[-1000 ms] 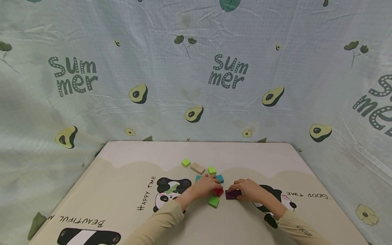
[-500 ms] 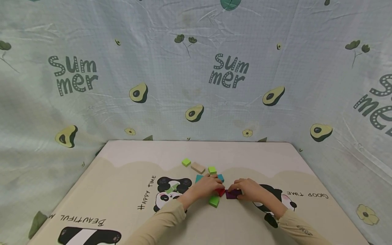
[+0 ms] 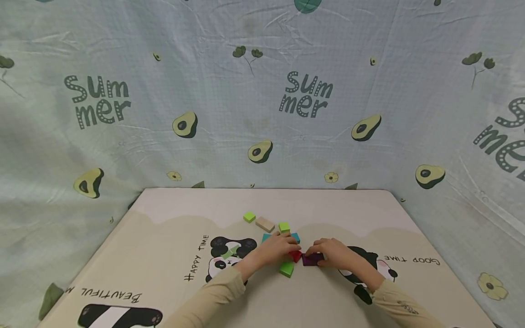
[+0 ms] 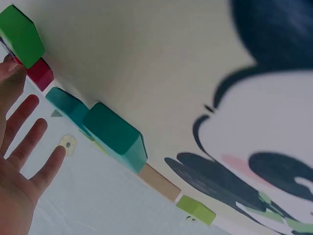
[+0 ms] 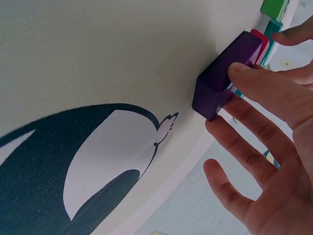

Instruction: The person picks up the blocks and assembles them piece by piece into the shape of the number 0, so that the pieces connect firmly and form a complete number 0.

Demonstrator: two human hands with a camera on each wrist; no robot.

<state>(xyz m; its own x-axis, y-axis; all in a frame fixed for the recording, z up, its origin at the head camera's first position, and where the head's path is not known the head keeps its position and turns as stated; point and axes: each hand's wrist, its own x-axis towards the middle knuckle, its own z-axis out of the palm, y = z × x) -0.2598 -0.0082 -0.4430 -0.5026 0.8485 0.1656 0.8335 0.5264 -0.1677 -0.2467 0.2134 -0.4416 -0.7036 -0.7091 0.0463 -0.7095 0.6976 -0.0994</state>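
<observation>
A purple block [image 3: 312,259] lies on the table, pinched by my right hand [image 3: 333,253]; in the right wrist view the thumb presses the near face of this purple block [image 5: 220,78] while fingers sit behind it. My left hand [image 3: 272,250] holds a red block [image 3: 295,256] between thumb and fingers, partly hiding it. The red block's corner meets the purple block's left end. Just in front lies a green block [image 3: 286,269]. The left wrist view shows the red block [image 4: 41,76] beyond the green one, with the other left fingers spread.
Behind the left hand are two teal blocks, the left one [image 3: 266,237] partly covered and the right one [image 3: 295,237] beside the fingertips. Farther back lie a light green block [image 3: 284,227], a plain wooden block [image 3: 265,224] and another light green block [image 3: 249,217]. A printed curtain hangs behind the table.
My left hand has shifted slightly right with the red block, closing the gap to the purple block. My right hand keeps its hold on the purple block in the same place.
</observation>
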